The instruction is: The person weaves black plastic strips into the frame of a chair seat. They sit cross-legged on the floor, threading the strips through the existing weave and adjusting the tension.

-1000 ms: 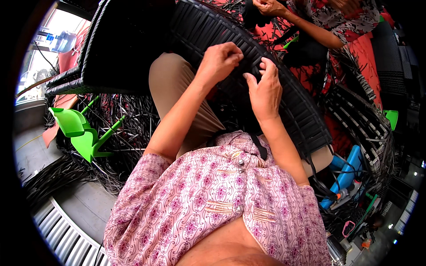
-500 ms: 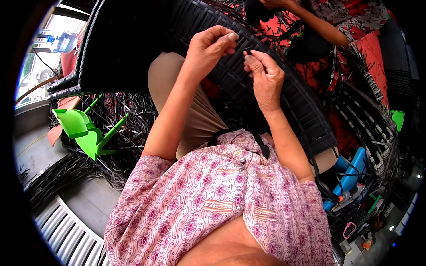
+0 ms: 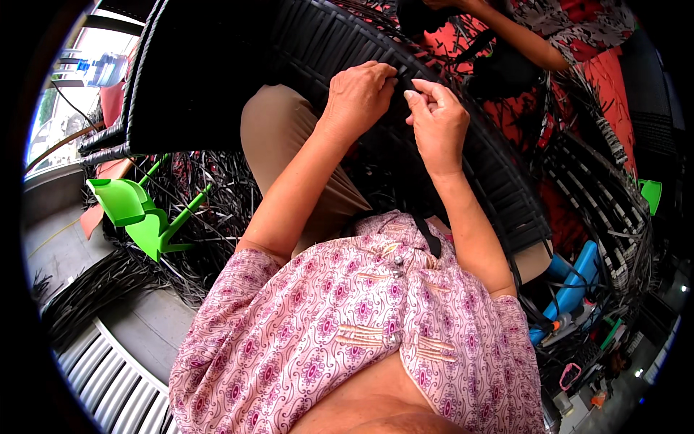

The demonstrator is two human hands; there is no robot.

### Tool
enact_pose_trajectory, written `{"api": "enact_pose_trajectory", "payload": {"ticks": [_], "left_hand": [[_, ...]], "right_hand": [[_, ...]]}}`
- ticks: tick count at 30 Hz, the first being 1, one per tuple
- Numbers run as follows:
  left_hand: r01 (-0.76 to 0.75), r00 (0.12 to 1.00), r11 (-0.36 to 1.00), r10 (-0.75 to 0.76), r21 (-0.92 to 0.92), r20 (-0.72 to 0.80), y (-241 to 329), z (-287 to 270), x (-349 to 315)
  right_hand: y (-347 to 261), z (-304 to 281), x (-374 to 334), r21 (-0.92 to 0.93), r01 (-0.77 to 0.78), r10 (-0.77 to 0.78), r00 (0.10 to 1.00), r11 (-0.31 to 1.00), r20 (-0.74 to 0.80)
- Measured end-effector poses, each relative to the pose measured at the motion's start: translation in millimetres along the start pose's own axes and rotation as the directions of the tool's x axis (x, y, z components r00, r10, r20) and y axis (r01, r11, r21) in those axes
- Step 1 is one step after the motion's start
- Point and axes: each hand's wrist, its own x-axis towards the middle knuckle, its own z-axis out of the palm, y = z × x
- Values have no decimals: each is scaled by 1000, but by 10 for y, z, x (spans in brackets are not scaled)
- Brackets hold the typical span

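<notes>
A black woven wicker furniture piece [image 3: 499, 192] of flat strips slants across my lap, from the upper middle to the right. Over its weave, my left hand [image 3: 360, 98] is closed, back upward, its fingertips pointing right. Whatever its fingers grip is hidden against the dark weave. Just to the right, my right hand [image 3: 439, 123] has its fingers curled, with thumb and forefinger near each other. If anything thin is in that pinch, I cannot make it out. A small gap separates the two hands.
Loose black strips [image 3: 217, 195] pile up at left beside a bright green plastic piece [image 3: 148, 220]. A blue tray [image 3: 575, 282] with small tools lies at right. Another person's arm [image 3: 520, 36] reaches in at the upper right over red cloth. A white slatted surface [image 3: 116, 383] is lower left.
My left hand has shifted down and right, turning its back upward, nearer to my right hand. My right hand has moved slightly right and its fingers have changed position.
</notes>
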Motion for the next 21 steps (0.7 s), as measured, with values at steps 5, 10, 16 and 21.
{"api": "enact_pose_trajectory", "payload": {"ticks": [5, 10, 16, 21], "left_hand": [[24, 999, 994, -20, -108, 35, -74, -7, 26], [22, 999, 992, -17, -125, 40, -92, 23, 11], [137, 984, 963, -105, -232, 145, -124, -60, 55], [314, 942, 868, -237, -385, 236, -191, -75, 98]], "right_hand": [[81, 71, 95, -310, 160, -149, 987, 937, 58], [15, 159, 153, -485, 239, -205, 971, 841, 122], [55, 209, 148, -562, 285, -263, 957, 776, 123], [37, 212, 82, -294, 91, -83, 996, 951, 41]]}}
